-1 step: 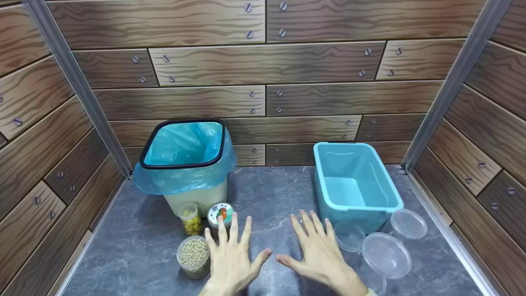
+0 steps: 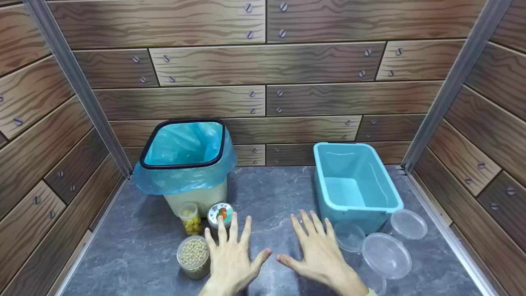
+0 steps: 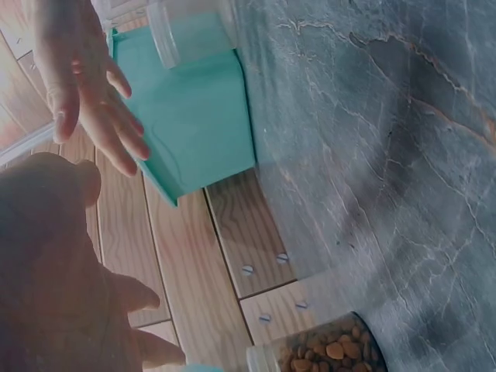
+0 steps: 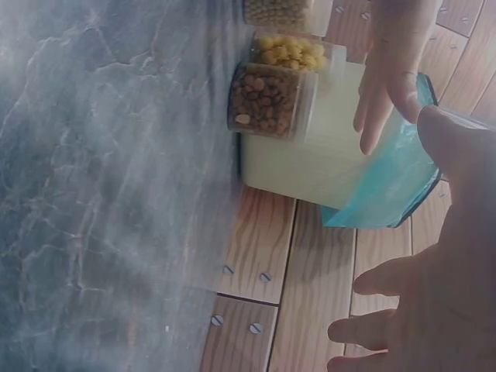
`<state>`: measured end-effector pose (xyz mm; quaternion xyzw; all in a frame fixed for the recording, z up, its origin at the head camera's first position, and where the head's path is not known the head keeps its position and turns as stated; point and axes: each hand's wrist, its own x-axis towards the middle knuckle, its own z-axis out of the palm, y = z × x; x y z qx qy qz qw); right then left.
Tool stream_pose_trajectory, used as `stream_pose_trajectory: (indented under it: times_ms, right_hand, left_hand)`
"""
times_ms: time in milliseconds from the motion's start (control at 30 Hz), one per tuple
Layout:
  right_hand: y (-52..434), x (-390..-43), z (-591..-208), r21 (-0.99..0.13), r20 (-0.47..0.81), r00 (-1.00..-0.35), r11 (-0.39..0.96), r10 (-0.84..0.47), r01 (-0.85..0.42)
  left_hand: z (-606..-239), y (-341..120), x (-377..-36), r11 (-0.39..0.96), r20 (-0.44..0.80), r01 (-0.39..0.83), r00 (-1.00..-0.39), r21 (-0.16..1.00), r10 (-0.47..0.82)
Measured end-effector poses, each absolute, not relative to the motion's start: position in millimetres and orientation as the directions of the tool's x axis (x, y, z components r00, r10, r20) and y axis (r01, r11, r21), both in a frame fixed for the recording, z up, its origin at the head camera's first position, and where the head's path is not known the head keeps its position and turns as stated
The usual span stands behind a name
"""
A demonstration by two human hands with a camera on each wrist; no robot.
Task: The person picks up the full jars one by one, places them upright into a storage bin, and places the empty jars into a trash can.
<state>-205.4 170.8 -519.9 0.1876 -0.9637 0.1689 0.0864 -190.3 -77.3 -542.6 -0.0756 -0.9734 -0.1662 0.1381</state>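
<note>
My left hand point(image 2: 232, 259) is held palm down with its fingers spread, holding nothing. Close to it are a clear jar of pale round beans point(image 2: 193, 257), a slim clear jar of yellow pieces point(image 2: 191, 224) and a jar with a printed lid point(image 2: 221, 211). That last jar shows brown nuts point(image 3: 333, 350) inside in the left wrist view. My right hand point(image 2: 322, 257) also hovers flat with fingers apart and grips nothing. Beside it stand several clear plastic containers point(image 2: 386, 255), whose contents I cannot make out.
A pale bin point(image 2: 201, 197) lined with a blue bag point(image 2: 185, 181) stands at back left. At back right is a turquoise open bin point(image 2: 357, 211). Wood-patterned walls point(image 2: 263, 65) and metal edge strips enclose the grey marbled surface point(image 2: 271, 197).
</note>
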Motion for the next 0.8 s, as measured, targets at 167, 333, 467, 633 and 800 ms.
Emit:
stream_pose_trajectory:
  times_ms: [167, 333, 467, 633, 800]
  right_hand:
    - [172.5, -205.0, -515.5, -0.292, 0.242, -0.908, 0.867, -0.341, -0.404]
    - [176.4, -201.6, -506.7, -0.289, 0.267, -0.893, 0.853, -0.363, -0.434]
    - [182.0, -196.8, -497.3, -0.279, 0.287, -0.876, 0.841, -0.389, -0.464]
    - [191.6, -192.1, -481.7, -0.266, 0.323, -0.850, 0.822, -0.416, -0.503]
    - [200.5, -188.3, -466.6, -0.211, 0.381, -0.815, 0.817, -0.437, -0.537]
  left_hand:
    - [-541.7, -78.6, -191.5, 0.933, 0.289, 0.193, -0.952, 0.302, 0.104]
    - [-538.9, -78.5, -192.8, 0.938, 0.289, 0.197, -0.951, 0.287, 0.111]
    - [-536.1, -78.0, -192.9, 0.943, 0.302, 0.201, -0.946, 0.267, 0.117]
    - [-532.8, -78.3, -192.9, 0.937, 0.319, 0.217, -0.939, 0.274, 0.124]
    - [-531.5, -81.1, -192.7, 0.928, 0.381, 0.256, -0.914, 0.271, 0.141]
